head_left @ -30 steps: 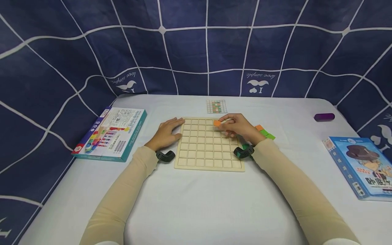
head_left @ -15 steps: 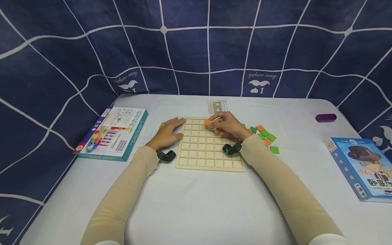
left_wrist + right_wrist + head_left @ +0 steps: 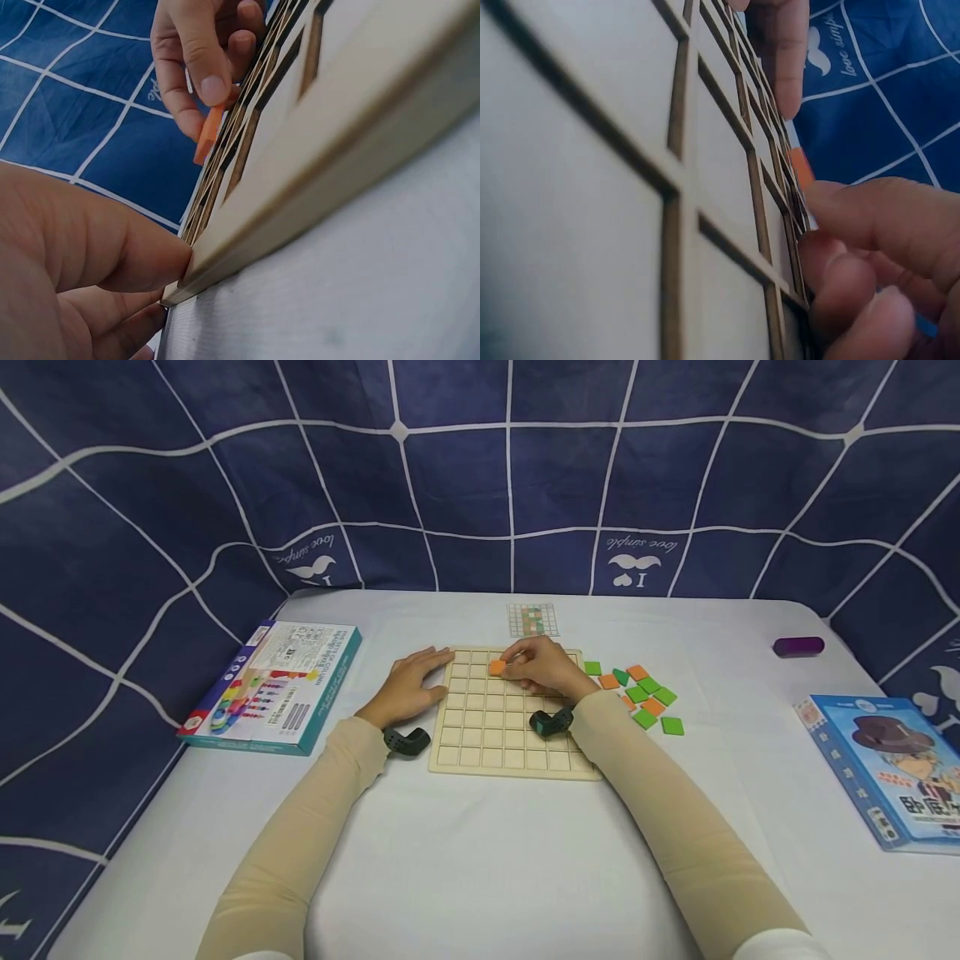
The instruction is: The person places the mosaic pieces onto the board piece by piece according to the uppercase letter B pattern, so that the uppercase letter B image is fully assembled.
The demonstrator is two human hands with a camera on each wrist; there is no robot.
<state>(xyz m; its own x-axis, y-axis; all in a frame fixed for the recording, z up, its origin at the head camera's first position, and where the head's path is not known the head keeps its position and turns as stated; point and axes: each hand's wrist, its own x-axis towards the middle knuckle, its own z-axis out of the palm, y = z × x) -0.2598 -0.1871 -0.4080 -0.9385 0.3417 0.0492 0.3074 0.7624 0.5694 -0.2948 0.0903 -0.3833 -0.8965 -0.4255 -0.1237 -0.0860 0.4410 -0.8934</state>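
The orange tile (image 3: 497,668) is pinched between the right hand's (image 3: 545,665) thumb and fingertips, over the far rows of the board (image 3: 480,737), right of the left hand (image 3: 407,687); that hand, fingers extended and thumb spread, rests against the board's left edge; loose tiles (image 3: 649,705) lie just right of the right hand, past the edge its sleeve (image 3: 660,802) partly covers; a pattern card (image 3: 532,621) lies just beyond it; white table (image 3: 450,877) stretches nearer than both hands; outward, well apart, lie a box (image 3: 255,714) left, a blue box (image 3: 888,768) and purple case (image 3: 798,647) right
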